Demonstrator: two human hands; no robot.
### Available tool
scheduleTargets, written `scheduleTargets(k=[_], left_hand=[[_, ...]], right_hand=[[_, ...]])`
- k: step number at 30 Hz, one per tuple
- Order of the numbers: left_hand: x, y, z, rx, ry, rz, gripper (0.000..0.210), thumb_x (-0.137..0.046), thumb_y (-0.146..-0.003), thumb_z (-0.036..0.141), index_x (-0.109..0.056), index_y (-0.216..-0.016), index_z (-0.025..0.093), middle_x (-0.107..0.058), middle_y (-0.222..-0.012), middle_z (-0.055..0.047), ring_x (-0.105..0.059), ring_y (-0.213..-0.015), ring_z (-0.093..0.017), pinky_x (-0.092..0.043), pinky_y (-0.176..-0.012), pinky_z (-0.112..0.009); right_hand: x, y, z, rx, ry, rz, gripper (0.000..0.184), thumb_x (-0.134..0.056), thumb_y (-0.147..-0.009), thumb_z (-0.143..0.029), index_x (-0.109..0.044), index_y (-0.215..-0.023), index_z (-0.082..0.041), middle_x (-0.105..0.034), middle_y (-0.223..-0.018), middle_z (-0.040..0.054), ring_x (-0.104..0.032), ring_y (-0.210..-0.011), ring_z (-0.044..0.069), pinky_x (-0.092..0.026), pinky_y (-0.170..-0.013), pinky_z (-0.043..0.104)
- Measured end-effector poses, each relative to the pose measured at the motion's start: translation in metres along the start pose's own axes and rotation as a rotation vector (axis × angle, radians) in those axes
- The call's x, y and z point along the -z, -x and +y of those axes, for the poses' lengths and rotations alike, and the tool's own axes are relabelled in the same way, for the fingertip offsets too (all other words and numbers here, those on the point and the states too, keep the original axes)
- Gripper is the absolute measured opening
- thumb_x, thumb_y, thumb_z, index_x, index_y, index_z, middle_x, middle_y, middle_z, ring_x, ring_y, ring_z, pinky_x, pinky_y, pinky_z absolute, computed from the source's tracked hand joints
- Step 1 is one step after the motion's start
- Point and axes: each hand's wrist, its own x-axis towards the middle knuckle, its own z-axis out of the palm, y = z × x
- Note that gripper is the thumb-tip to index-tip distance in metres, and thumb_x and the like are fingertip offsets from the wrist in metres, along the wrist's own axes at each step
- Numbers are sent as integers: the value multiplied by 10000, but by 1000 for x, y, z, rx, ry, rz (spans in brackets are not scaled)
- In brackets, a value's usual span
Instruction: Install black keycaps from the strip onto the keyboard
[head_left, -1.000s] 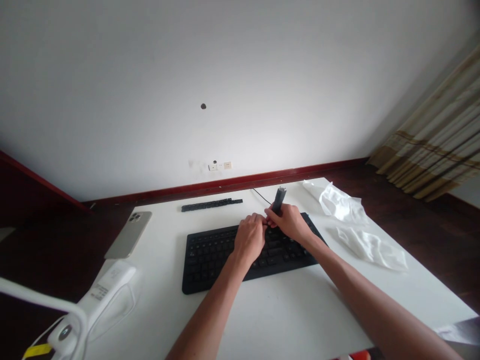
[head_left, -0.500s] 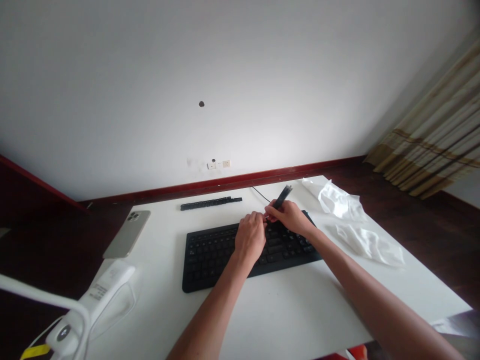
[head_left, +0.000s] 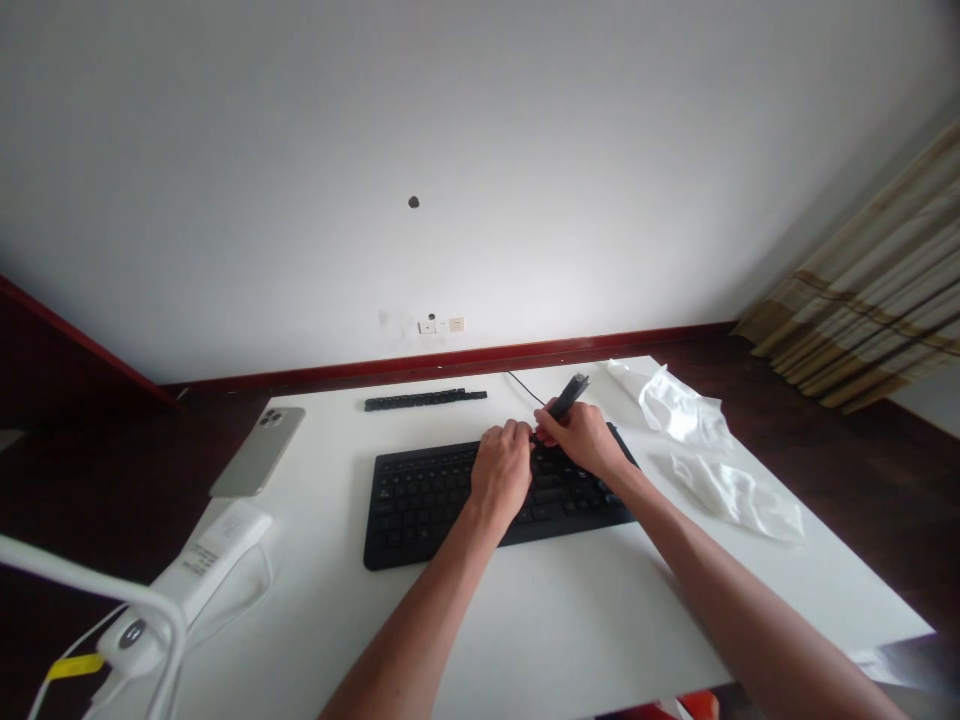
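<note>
A black keyboard (head_left: 424,505) lies on the white table (head_left: 570,620) beneath both of my hands. My right hand (head_left: 589,438) is closed around a black stick-like tool (head_left: 568,397), its greyish upper end pointing up and to the right; I cannot make out its exact kind. Over the keyboard's upper middle, my left hand (head_left: 502,465) has its fingers bent and drawn together, tips close to the right fingertips. Whatever lies between those left fingers is hidden. Behind the keyboard runs a row of loose black keycaps (head_left: 426,400).
A phone (head_left: 259,452) lies face down at the left edge, near a white power strip (head_left: 199,570) with a white cable (head_left: 90,578). Crumpled clear plastic bags (head_left: 679,405) lie on the right. A thin black cord (head_left: 525,387) crosses the far edge.
The camera view has shifted slightly. Both hands keep nearly the same place on the keyboard, and the black tool in my right hand has turned a little.
</note>
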Motion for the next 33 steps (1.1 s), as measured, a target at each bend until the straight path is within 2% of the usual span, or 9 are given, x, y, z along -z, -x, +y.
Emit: scheduleTargets(k=[4,9,14,21,24,30,33], left_hand=[[0,0,1,2,1,2,134,-491,-1018,119,-596,-1061,190,-649,-1027,-66,-619,-951,-232,-495,-901,-378],[-2,-1,1,23,13,-1,129,-501,-1011,112,-608,-1029,182,-655,-1010,-66,-621,-936,-229,-489,-884,-374],[-5,-3,-1,30,23,-17,107,-512,-1017,145,-609,-1050,176,-659,-1036,-74,-624,-966,-236,-484,-869,-375],[-6,-4,-2,32,25,-47,131,-482,-1023,142,-604,-1063,169,-657,-1058,-83,-619,-991,-244,-482,-876,-383],[-7,-4,-3,28,43,-36,128,-485,-1019,136,-600,-1062,172,-656,-1054,-81,-620,-987,-244,-484,-880,-389],[-8,-4,-6,40,121,-14,59,-570,-991,159,-585,-1040,189,-658,-1042,-69,-636,-997,-242,-498,-899,-395],[-10,-3,-7,60,144,25,121,-602,-975,158,-564,-1085,191,-656,-1056,-67,-644,-1005,-239,-506,-916,-396]], right_hand=[[8,1,-2,85,104,-25,313,-573,-957,-438,-681,-777,-205,-687,-644,21,-663,-627,210,-453,-642,299],[21,-7,10,205,-18,-239,305,-528,-1000,-442,-707,-973,-196,-722,-743,21,-675,-698,207,-498,-701,307],[26,-12,23,202,-124,-318,271,-620,-960,-448,-717,-982,-196,-773,-813,41,-732,-762,226,-558,-725,322],[30,-14,26,156,-212,-419,351,-653,-936,-503,-721,-1038,-175,-783,-860,62,-740,-798,230,-597,-769,354],[29,-15,27,132,-252,-419,360,-644,-937,-514,-713,-1014,-170,-777,-841,66,-727,-773,223,-596,-765,363],[25,-14,27,181,-261,-411,274,-686,-915,-452,-713,-948,-181,-746,-780,37,-690,-730,202,-563,-713,326],[24,-12,25,194,-239,-393,245,-671,-926,-427,-712,-933,-186,-737,-769,29,-680,-726,197,-549,-703,312]])
